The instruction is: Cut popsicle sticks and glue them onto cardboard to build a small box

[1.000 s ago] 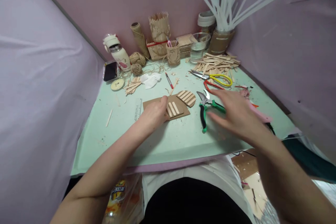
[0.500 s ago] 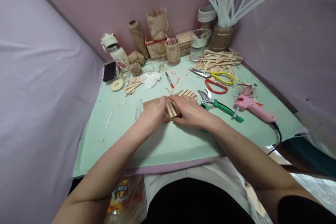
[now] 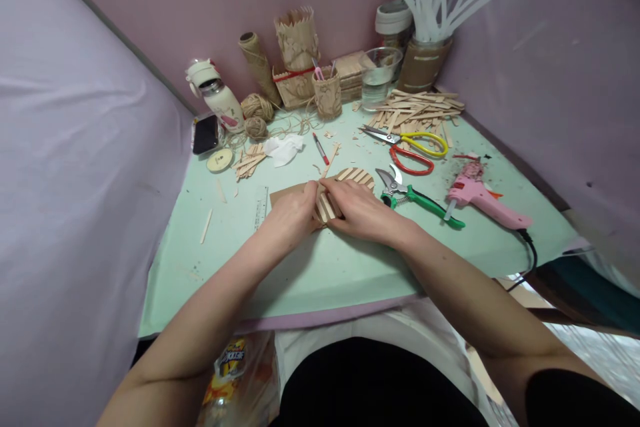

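Both hands meet over a small striped piece [image 3: 327, 208], brown with pale wooden strips across it. My left hand [image 3: 295, 212] closes on its left edge, thumb and fingers pressed together. On its right edge my right hand [image 3: 356, 210] grips with bent fingers. A brown cardboard sheet [image 3: 283, 195] shows beside and under my left hand. Behind my right hand lies a rounded striped piece [image 3: 361, 177], partly covered. To the left rests a clear ruler [image 3: 261, 207]. Green-handled pruning shears [image 3: 425, 201] lie open-bladed to the right.
Yellow-and-red scissors [image 3: 413, 145] and a pink glue gun [image 3: 487, 203] with its cord lie on the right. A pile of wooden sticks [image 3: 417, 110], a cup of water [image 3: 379, 83] and a twine ball [image 3: 257, 107] stand behind. A red pen [image 3: 321, 149] lies ahead.
The view has shifted slightly. Both hands stay on the striped piece, with only slight finger movement visible.
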`<control>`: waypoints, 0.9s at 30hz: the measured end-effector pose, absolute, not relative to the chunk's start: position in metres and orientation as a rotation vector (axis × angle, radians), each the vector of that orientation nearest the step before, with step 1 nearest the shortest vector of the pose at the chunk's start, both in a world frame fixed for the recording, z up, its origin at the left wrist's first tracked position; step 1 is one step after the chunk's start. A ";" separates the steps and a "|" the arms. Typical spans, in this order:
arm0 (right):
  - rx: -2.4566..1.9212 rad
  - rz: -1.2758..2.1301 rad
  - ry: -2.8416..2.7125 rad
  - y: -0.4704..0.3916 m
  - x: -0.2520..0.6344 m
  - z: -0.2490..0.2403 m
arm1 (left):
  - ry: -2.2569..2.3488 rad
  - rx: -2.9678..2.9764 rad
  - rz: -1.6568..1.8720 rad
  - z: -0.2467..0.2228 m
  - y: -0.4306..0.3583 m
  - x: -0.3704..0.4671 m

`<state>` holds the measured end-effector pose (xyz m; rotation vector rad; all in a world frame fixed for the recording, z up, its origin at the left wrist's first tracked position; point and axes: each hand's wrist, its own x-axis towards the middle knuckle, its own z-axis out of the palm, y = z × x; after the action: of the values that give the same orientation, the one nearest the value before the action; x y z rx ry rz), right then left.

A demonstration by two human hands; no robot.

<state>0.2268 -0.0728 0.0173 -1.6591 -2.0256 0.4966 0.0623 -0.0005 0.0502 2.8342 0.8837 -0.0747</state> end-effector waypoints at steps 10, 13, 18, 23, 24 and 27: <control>-1.680 0.486 -2.035 -0.073 0.225 0.017 | 0.917 2.835 -0.131 0.053 -0.002 0.066; -1.682 0.481 -2.037 -0.073 0.225 0.018 | 0.921 2.836 -0.135 0.053 -0.003 0.067; -1.684 0.486 -2.039 -0.074 0.224 0.020 | 0.928 2.842 -0.143 0.055 -0.004 0.069; -1.670 0.467 -2.036 -0.074 0.225 0.018 | 0.931 2.841 -0.169 0.056 -0.005 0.071; -1.667 0.464 -2.033 -0.074 0.225 0.017 | 0.931 2.842 -0.160 0.056 -0.005 0.071; -1.668 0.471 -2.031 -0.075 0.225 0.015 | 0.948 2.830 -0.133 0.056 -0.005 0.066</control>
<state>0.2254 -0.0748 0.0148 -1.6677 -2.0312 0.4709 0.0660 -0.0049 0.0559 2.8302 0.9483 -0.1330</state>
